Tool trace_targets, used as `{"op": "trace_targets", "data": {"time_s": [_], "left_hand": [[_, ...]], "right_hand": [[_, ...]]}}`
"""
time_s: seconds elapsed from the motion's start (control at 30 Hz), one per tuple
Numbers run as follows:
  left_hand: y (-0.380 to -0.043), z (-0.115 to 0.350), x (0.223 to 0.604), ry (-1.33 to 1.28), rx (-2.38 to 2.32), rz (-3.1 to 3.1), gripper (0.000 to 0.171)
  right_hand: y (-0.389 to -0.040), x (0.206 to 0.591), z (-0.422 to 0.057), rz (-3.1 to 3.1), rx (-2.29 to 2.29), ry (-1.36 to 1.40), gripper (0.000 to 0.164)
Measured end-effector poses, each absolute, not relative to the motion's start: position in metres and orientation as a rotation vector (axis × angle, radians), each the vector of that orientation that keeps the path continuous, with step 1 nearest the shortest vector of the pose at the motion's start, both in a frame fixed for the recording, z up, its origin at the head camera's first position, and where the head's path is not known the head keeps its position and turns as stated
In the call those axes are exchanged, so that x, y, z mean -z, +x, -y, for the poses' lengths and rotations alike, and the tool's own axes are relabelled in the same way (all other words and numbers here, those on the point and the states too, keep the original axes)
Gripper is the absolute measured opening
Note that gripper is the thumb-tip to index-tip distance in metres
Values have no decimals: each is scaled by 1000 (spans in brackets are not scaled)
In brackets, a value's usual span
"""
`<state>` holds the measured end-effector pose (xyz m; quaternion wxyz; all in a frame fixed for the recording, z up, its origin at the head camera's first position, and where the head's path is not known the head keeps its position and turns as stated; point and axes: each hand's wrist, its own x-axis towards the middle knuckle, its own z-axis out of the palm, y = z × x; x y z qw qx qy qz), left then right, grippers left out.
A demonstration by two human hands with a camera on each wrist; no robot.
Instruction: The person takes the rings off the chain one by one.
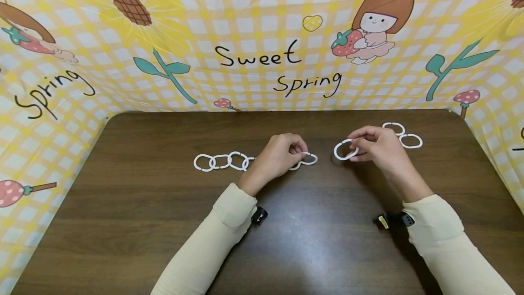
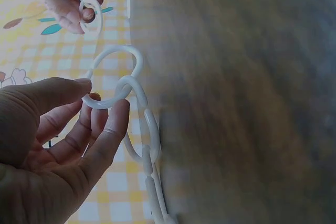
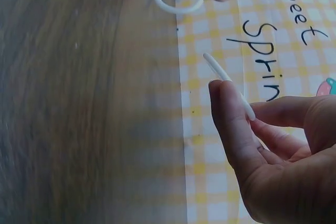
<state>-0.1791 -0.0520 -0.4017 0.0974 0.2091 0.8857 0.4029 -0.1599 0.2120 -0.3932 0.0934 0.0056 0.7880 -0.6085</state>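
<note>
Head view: across the table [image 1: 319, 226] a chain [image 1: 237, 152] is laid, its end pinched by the left hand [image 1: 280, 154]; a loose ring [image 1: 335, 150] is pinched by the right hand [image 1: 376, 144].
Light, stiff, smooth plastic seems likely, best taken by the rim, off the gap. Chain hidden behind the left hand is revealed in the left wrist view.
</note>
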Motion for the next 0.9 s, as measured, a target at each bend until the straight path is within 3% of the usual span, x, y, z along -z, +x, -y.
{"op": "trace_targets", "data": {"time_s": [0.2,0.37,0.6,0.9], "left_hand": [[-179,53,401,616,-1200,-2617,5],[-180,53,401,626,-1206,-2619,5],[-180,53,401,631,-1206,-2623,5],[-180,53,400,614,-1198,-2615,5]], "right_hand": [[-161,396,-227,-2355,1805,39,26],[-162,399,-246,-2326,1896,86,14],[-163,403,-273,-2156,2141,174,31],[-164,401,-295,-2137,2198,255,36]]}}
